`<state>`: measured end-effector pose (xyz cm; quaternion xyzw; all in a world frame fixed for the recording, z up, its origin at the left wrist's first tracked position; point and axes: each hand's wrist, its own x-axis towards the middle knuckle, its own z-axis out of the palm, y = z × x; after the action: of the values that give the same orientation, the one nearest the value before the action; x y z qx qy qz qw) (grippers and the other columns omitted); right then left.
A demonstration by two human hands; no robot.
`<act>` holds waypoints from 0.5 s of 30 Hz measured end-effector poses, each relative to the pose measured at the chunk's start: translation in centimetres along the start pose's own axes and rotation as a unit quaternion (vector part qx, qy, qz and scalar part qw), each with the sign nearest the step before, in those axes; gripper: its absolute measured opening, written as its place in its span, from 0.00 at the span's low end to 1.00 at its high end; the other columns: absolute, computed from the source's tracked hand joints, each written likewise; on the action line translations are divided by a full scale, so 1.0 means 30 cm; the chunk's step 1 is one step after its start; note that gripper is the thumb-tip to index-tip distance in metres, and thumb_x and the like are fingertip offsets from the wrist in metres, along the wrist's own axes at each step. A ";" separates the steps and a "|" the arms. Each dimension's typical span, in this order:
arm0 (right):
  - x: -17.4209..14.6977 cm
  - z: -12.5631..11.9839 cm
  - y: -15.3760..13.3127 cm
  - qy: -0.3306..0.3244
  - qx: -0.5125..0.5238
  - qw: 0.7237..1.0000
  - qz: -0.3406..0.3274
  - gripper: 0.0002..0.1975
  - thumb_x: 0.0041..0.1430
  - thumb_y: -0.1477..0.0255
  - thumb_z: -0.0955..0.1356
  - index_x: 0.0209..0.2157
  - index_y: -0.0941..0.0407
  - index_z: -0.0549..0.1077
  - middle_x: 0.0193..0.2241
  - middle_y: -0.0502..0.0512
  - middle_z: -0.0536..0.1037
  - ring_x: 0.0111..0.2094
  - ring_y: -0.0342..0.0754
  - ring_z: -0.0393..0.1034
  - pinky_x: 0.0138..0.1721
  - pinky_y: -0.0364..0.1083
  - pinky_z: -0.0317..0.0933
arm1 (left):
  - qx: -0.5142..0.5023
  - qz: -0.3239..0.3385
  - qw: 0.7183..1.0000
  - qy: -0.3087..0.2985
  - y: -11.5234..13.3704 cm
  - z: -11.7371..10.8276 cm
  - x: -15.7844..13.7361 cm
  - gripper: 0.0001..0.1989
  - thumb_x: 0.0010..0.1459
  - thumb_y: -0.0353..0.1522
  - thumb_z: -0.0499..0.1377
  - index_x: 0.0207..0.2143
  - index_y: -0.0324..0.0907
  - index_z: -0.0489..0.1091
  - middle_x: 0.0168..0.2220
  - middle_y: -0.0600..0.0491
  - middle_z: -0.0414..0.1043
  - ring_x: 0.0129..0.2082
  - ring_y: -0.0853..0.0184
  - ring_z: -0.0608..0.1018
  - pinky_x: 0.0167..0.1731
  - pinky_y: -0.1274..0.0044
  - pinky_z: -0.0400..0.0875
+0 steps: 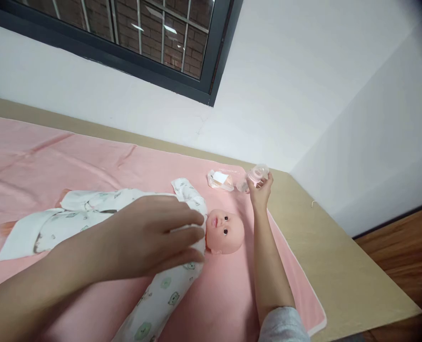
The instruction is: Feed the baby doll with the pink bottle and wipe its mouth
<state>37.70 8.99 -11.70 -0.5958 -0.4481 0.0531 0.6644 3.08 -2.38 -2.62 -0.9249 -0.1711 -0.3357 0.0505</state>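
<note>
A baby doll (227, 232) in white printed clothes (175, 285) lies on its back on the pink blanket (218, 294), head to the right. My left hand (154, 235) is raised over the doll's chest, fingers stretched out and holding nothing. It hides part of the doll's body. Beyond the doll's head, my right hand (261, 192) is closed around what looks like a clear baby bottle with a pink collar (256, 175). Just left of that hand lies a small clear plastic packet with a white label (220, 178).
The blanket covers much of a light wooden table (314, 251), whose edge runs down the right side. A white wall (268, 95) rises behind it, with a dark-framed window (211, 71) above. A small hook-like thing (313, 204) stands at the table's right edge.
</note>
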 end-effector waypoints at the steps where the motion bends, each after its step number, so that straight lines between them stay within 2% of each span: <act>1: -0.007 0.007 -0.043 -0.015 0.015 1.000 -0.011 0.46 0.45 0.59 0.73 0.62 0.55 0.53 0.50 0.61 0.69 0.45 0.53 0.69 0.50 0.59 0.64 | -0.011 0.021 1.000 0.002 -0.016 0.003 0.008 0.07 0.65 0.40 0.54 0.38 0.49 0.70 0.38 0.57 0.77 0.33 0.66 0.77 0.34 0.76 0.69; 3: -0.031 0.023 -0.129 -0.048 0.056 0.997 -0.020 0.44 0.46 0.61 0.73 0.61 0.54 0.53 0.49 0.60 0.70 0.44 0.51 0.69 0.50 0.58 0.65 | -0.023 0.017 0.999 0.027 -0.047 0.015 0.026 0.07 0.65 0.34 0.55 0.45 0.46 0.68 0.42 0.54 0.76 0.39 0.66 0.77 0.39 0.75 0.69; 7: -0.128 0.060 -0.292 -0.152 0.152 0.976 -0.024 0.38 0.47 0.63 0.73 0.58 0.51 0.57 0.46 0.56 0.73 0.45 0.49 0.71 0.48 0.53 0.67 | -0.022 -0.110 0.990 0.084 -0.094 0.050 0.051 0.10 0.65 0.34 0.56 0.48 0.43 0.66 0.44 0.53 0.74 0.42 0.66 0.76 0.41 0.75 0.70; 11: -0.264 0.087 -0.422 -0.247 0.189 0.951 -0.001 0.34 0.48 0.64 0.74 0.56 0.50 0.59 0.49 0.57 0.74 0.47 0.49 0.71 0.46 0.51 0.68 | -0.047 -0.200 0.975 0.087 -0.111 0.071 0.055 0.20 0.63 0.40 0.58 0.55 0.44 0.63 0.50 0.51 0.71 0.44 0.63 0.76 0.41 0.73 0.71; 15: -0.366 0.093 -0.503 -0.318 0.192 0.928 0.022 0.34 0.50 0.66 0.73 0.57 0.48 0.59 0.51 0.55 0.73 0.50 0.50 0.70 0.47 0.51 0.68 | -0.007 -0.221 0.972 0.078 -0.116 0.075 0.050 0.28 0.58 0.42 0.61 0.58 0.45 0.60 0.48 0.52 0.73 0.45 0.59 0.76 0.46 0.67 0.69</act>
<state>22.34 0.14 -5.20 -0.4186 -0.6036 0.3393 0.5876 4.29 1.76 -3.47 -0.8354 -0.3648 -0.4107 -0.0181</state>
